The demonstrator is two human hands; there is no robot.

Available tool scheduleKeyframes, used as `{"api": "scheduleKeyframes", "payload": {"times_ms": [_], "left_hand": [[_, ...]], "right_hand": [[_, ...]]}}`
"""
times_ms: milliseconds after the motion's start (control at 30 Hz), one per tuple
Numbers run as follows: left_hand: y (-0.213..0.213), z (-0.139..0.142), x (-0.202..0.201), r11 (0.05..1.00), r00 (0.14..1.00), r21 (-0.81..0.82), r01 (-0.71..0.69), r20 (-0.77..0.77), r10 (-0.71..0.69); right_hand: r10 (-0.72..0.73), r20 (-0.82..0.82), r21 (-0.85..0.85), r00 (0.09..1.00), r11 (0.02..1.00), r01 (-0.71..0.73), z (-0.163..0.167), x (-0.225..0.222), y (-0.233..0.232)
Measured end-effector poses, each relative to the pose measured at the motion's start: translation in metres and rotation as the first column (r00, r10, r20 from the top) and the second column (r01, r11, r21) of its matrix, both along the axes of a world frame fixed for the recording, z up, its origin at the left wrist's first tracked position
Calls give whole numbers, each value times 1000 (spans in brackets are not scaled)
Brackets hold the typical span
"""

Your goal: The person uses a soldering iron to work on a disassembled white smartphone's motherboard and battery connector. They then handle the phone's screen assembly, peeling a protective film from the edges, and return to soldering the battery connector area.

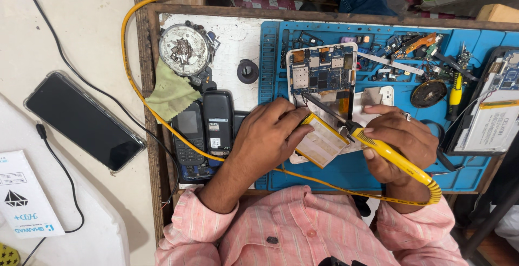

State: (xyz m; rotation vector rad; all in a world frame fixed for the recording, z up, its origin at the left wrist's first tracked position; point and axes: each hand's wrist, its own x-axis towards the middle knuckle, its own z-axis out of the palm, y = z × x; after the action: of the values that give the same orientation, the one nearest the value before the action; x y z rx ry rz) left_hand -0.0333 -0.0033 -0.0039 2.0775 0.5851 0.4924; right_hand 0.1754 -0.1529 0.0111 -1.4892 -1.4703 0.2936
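An opened phone (322, 70) with its blue circuit board bare lies on a blue work mat (270, 55). My left hand (267, 133) grips a flat yellow-edged battery (323, 143), tilted up from the phone's lower half. My right hand (400, 139) holds a yellow soldering iron (397, 160); its dark tip (324, 108) points up-left, over the phone just below the circuit board. A yellow cord runs from the iron's handle under my arms and round to the left.
Two old keypad phones (203, 128) and a green cloth (170, 94) lie left of the mat, below a round metal part (184, 48). Loose boards, a screwdriver (455, 94) and another opened device (494, 109) crowd the right. A black smartphone (84, 120) rests far left.
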Motion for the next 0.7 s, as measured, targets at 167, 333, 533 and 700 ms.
{"api": "scheduleKeyframes", "payload": {"times_ms": [167,333,533,700], "left_hand": [[0,-2,-1,1000,1000,7,5,-7,-5],[-2,-2,0,1000,1000,-7,6,-11,-7],[-1,-2,-1,1000,1000,-10,8,2,-8],[-1,-2,0,999,1000,12,30,-10,-30]], "right_hand": [[-5,-19,-12,1000,1000,5,-1,0,-1],[-60,-115,42,992,997,66,-1,-1,-2],[-98,-103,40,990,994,102,0,0,-3],[-104,-112,61,988,992,111,-3,1,-6]]}}
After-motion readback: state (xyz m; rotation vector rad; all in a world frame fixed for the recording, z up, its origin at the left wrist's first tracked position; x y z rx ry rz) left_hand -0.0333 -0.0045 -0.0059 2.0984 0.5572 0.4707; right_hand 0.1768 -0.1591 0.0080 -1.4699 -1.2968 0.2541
